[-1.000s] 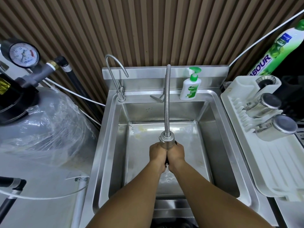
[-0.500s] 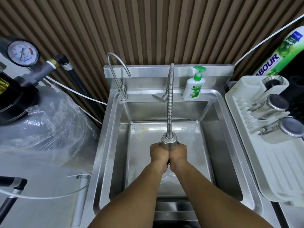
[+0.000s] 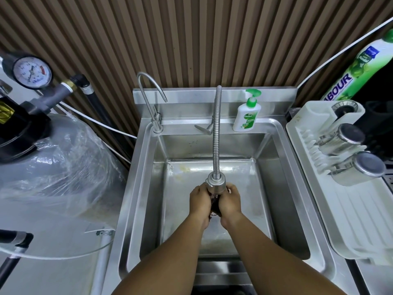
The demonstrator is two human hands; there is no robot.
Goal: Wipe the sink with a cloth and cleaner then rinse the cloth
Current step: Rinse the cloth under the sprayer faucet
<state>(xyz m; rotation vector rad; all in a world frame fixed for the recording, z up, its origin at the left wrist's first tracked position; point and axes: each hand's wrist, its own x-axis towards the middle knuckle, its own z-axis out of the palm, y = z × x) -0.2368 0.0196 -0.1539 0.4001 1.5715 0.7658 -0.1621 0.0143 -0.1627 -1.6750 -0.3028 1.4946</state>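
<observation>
Steel sink [image 3: 282,188] at centre, brown slatted wall [image 3: 191,39] at 12 o'clock. At 9 o'clock, plastic-wrapped tank [image 3: 53,167] with gauge [image 3: 32,72]. At 3 o'clock, white rack [image 3: 361,220] with two steel cups [image 3: 340,139] lying on their sides. Soap bottle [image 3: 246,118] on sink ledge at 1 o'clock. Under spray head [image 3: 216,184], over sink middle: dark cloth [image 3: 214,206], squeezed between left hand [image 3: 201,201] and right hand [image 3: 230,202], fingers of both curled round it. Since half a second ago: hands slightly parted, more cloth showing.
</observation>
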